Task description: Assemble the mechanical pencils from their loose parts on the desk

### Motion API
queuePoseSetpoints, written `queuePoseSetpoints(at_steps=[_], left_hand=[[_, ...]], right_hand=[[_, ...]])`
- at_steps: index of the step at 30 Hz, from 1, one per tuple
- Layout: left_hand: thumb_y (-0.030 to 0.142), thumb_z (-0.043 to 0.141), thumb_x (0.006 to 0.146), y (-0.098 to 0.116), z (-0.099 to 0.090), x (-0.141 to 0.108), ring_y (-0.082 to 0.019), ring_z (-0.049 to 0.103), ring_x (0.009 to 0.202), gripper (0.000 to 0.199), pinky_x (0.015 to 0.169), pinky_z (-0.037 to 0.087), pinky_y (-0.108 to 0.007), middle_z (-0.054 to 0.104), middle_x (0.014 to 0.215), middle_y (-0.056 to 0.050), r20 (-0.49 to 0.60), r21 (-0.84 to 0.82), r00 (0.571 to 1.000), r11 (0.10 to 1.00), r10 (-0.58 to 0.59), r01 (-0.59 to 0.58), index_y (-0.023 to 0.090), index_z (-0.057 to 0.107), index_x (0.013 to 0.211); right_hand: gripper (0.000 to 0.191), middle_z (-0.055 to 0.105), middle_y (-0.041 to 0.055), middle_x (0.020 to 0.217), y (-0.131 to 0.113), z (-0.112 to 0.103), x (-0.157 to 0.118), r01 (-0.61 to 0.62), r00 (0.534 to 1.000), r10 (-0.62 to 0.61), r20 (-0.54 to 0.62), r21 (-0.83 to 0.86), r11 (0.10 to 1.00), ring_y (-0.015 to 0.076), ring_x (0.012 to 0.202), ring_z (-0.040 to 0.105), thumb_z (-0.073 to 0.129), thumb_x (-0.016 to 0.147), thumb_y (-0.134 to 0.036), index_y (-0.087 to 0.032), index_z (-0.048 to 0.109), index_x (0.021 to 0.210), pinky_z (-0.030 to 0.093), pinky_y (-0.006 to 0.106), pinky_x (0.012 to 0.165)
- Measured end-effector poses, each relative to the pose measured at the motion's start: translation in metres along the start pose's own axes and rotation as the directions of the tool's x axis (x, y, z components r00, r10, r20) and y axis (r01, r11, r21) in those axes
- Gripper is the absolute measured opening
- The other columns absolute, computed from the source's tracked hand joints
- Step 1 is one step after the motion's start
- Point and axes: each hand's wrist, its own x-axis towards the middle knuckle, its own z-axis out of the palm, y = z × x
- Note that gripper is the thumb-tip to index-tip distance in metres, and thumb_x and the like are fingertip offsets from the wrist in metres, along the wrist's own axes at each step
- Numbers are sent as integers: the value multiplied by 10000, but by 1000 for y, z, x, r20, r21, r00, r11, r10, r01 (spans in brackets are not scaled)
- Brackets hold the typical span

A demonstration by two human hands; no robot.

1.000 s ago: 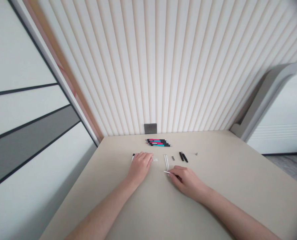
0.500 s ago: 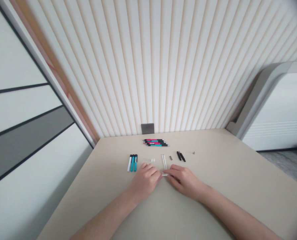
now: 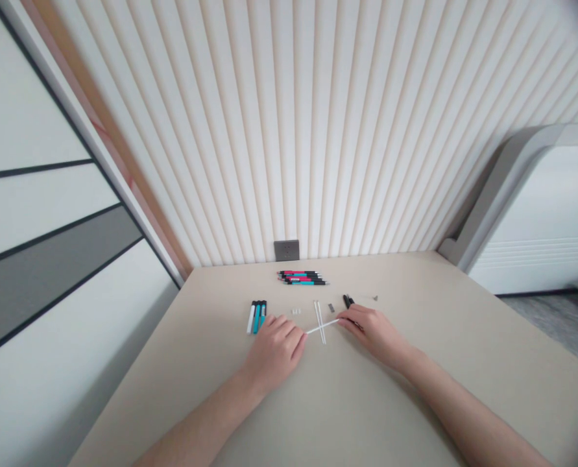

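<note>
A thin white stick (image 3: 324, 325) spans the gap between my hands, tilted up to the right. My left hand (image 3: 276, 349) is closed on its left end, and my right hand (image 3: 370, 329) pinches its right end. Two more thin white sticks (image 3: 320, 312) lie on the table, crossed by the held one. Beyond my left hand are small white pieces (image 3: 296, 311). A small grey piece (image 3: 331, 307) lies right of the sticks. Black pen parts (image 3: 348, 300) are partly hidden behind my right hand.
Several red, blue and black pens (image 3: 302, 278) lie near the back edge of the table (image 3: 318, 402). Three white and blue barrels with black ends (image 3: 256, 316) stand left of centre. A small metallic piece (image 3: 375, 298) lies at right. A dark socket (image 3: 287, 250) is on the wall.
My hands have moved apart, the right one up and to the right, the left one slightly left. More of the held white stick now shows between them, and my right hand covers part of the black pieces.
</note>
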Motion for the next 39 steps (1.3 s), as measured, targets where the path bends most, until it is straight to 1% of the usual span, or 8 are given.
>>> queuePoseSetpoints(at_steps=[6,11,15,21,26,31,35,39], left_hand=[[203,451,937,0,0,-1,-185,541,741,261,710,361,-362,605,695,-27,-39,40,998,998,-40,42,190,573,706],[196,493,901,3,2,0,-197,554,737,236,697,357,-371,616,676,-35,-26,84,997,993,-77,78,195,577,681],[188,506,884,5,6,2,-205,558,733,234,698,360,-380,627,672,-44,3,90,997,993,-78,78,193,583,663],[189,508,886,7,12,4,-210,569,740,247,716,363,-383,643,668,-54,21,68,997,995,-80,78,186,605,658],[260,523,897,8,12,5,-214,569,745,249,726,368,-387,639,675,-50,49,46,997,997,-56,54,187,598,671],[293,546,880,8,7,4,-217,561,783,194,737,378,-381,631,737,-52,47,-6,998,999,-45,45,195,588,718],[271,547,875,7,2,1,-228,559,841,93,765,381,-391,636,822,-56,72,-28,995,997,-68,70,204,609,857],[228,514,898,7,0,0,-222,553,885,94,786,381,-386,633,887,-52,104,-65,993,996,-47,54,212,606,911]], right_hand=[[366,683,45,916,10,6,1,-84,995,78,-65,-87,993,179,827,631,347,981,-382,-221,673,945,422,271,736],[385,694,48,825,7,10,0,-202,978,185,-96,-207,957,187,728,629,380,965,-426,-218,661,806,364,268,615],[424,695,65,780,3,14,1,-255,967,240,-84,-295,921,201,685,630,399,952,-476,-212,633,716,329,276,578],[449,705,88,813,-1,19,4,-283,957,284,-54,-371,884,221,725,652,385,953,-488,-206,637,711,334,275,581],[449,709,77,803,-2,19,4,-280,959,276,-63,-345,896,222,713,660,402,941,-524,-199,615,715,286,285,551],[422,699,67,768,0,13,2,-300,953,299,-50,-282,911,215,695,647,455,908,-544,-199,614,725,283,286,559],[335,694,52,821,2,7,1,-300,954,295,-57,-235,925,194,706,627,496,888,-501,-210,635,798,299,274,574],[231,675,24,817,1,8,1,-293,956,290,-40,-182,939,159,671,587,529,874,-426,-226,645,860,301,254,580]])
